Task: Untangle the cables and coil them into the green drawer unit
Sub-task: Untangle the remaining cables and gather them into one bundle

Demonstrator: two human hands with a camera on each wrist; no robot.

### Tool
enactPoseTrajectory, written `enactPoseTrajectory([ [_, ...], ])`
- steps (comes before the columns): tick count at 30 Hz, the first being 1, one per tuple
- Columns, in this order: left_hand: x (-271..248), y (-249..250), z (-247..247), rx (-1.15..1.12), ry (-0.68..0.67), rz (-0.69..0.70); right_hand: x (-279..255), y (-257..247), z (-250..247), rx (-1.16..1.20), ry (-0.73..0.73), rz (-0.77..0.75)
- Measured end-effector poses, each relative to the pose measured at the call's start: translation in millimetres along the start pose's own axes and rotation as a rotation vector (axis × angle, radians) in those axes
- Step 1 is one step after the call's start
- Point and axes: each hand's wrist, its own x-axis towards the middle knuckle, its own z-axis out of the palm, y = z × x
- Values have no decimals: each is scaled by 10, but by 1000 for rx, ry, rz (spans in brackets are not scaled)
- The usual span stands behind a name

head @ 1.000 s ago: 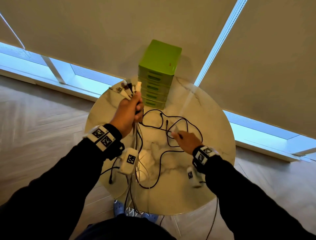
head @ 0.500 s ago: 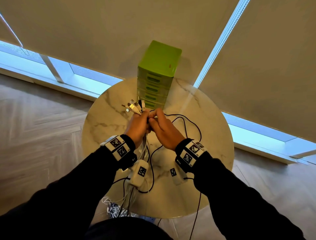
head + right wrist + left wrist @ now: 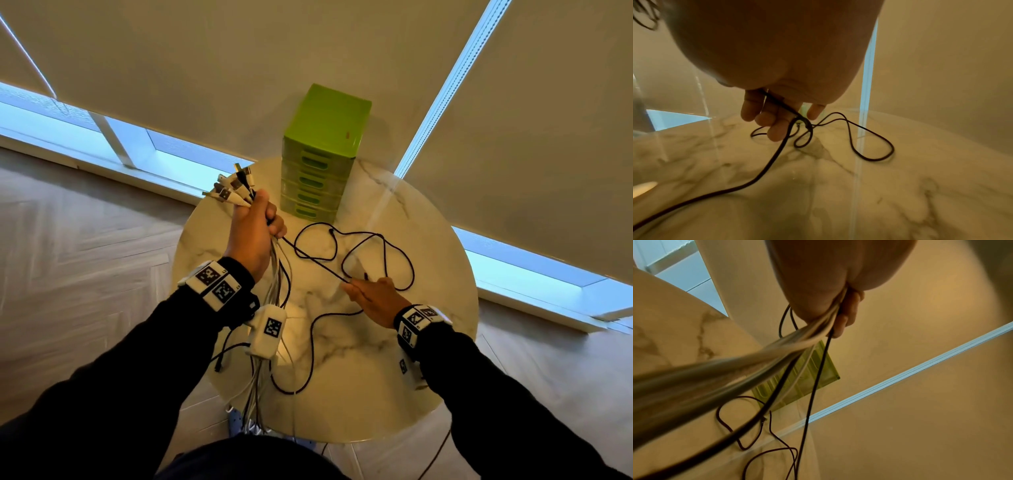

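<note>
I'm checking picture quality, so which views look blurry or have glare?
Head view: sharp, with a bright glare patch on the table. Left wrist view: the cable bundle near the lens is smeared by blur. Right wrist view: the black cable is clear, the hand soft and dim.

Drawer unit (image 3: 322, 161) stands upright at far edge of round table (image 3: 428, 359), w/ window blinds right behind it. Left hand (image 3: 251, 236) is raised over table's left-far part, just left of the unit, gripping cable bundle (image 3: 274, 274): plugs fan out above the fist, cords hang down past near edge. Right hand (image 3: 373, 296) sits low, right of centre. Dark cable (image 3: 315, 260) runs taut btwn both hands (rest loops on tabletop, in front of the unit)
</note>
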Motion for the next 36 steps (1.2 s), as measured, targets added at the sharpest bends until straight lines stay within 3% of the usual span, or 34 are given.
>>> enactPoseTrajectory([
  [6, -102, 62, -18, 120, -101, 68, 220, 77, -243, 49, 123, 98],
  [8, -147, 39, -3, 182, -134, 73, 316, 6, -347, 61, 212, 76],
  [12, -275, -99, 46, 282, -205, 21, 394, -364, -576, 380, 370, -53],
  [16, -304, -235, 123, 338, -281, -100, 260, -745, -725, 456, 334, -211],
  [19, -278, -284, 192, 347, -337, -228, 142, -876, -777, 377, 274, -314],
  [22, -274, -320, 266, 344, -357, -239, -2, -839, -777, 279, 238, -333],
  [27, -341, -464, 445, 326, -331, -211, -358, -459, -715, 257, 241, -132],
  [31, -511, -583, 708, 182, -381, -354, -781, 155, -515, 351, 288, 208],
  [36, -886, -734, 1153, 82, -562, -519, -1485, 877, 18, 463, 244, 626],
])
